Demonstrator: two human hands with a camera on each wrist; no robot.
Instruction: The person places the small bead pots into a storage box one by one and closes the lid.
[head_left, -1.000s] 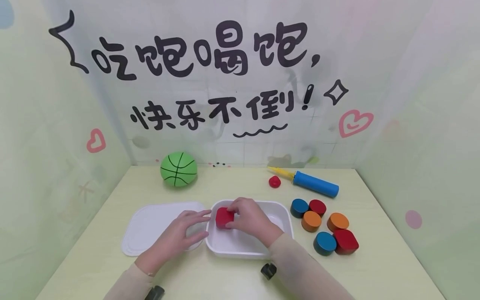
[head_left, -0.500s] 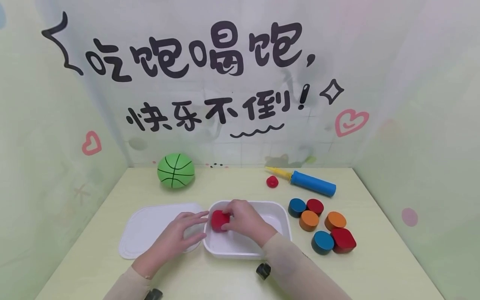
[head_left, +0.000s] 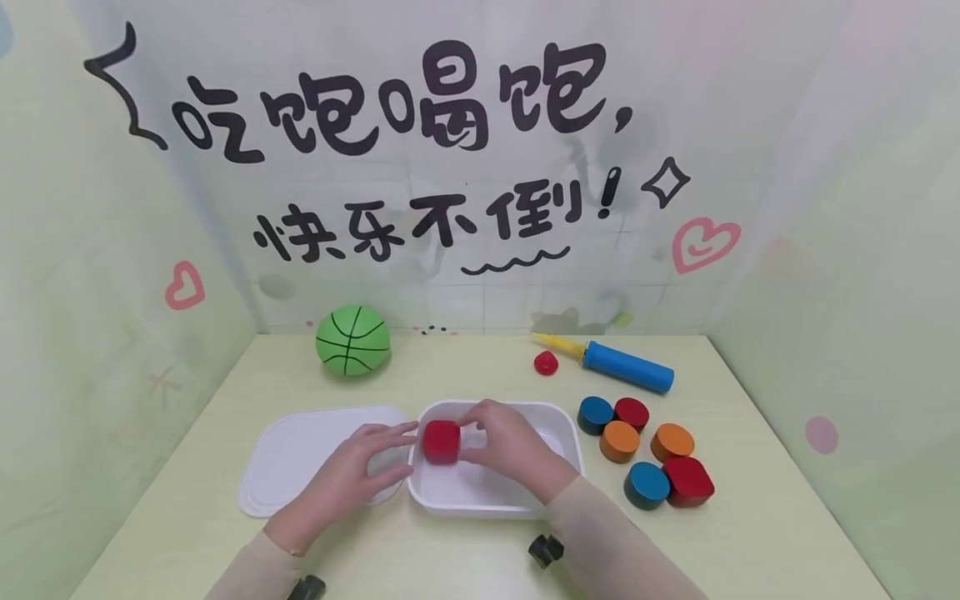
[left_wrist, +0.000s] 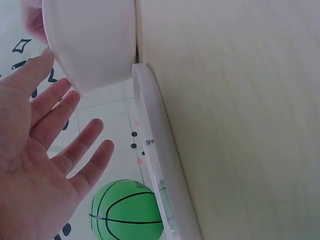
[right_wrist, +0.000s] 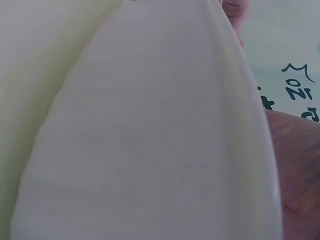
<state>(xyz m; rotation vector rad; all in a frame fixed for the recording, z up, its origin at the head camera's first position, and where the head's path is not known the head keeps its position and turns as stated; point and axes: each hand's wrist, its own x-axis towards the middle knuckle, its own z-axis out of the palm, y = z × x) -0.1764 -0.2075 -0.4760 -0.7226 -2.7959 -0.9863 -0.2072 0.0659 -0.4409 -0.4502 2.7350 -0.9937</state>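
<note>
1. Your right hand reaches into the white tray, thumb and forefinger parted at the right side of the red block. They aren't closed round it; whether the tips touch it, can't tell.
2. Red block sits in the tray's left end, near the left wall.
3. Your left hand: fingers straight and spread, nothing gripped, tips at the tray's left rim. Contact with the rim unclear.
4. White flat panel lies left of the tray, partly behind your left hand.
5. Right of the tray, first cluster: blue disc, dark red disc, orange disc.
6. Nearer you and further right: second orange disc, second blue disc, rounded dark red block.
7. Back of the table: green ball on the left; on the right, blue pump with yellow nozzle, small red piece just beside the nozzle.
8. Back wall carries black lettering.
9. Your right wrist view: mostly tray wall; fingertips hidden.
</note>
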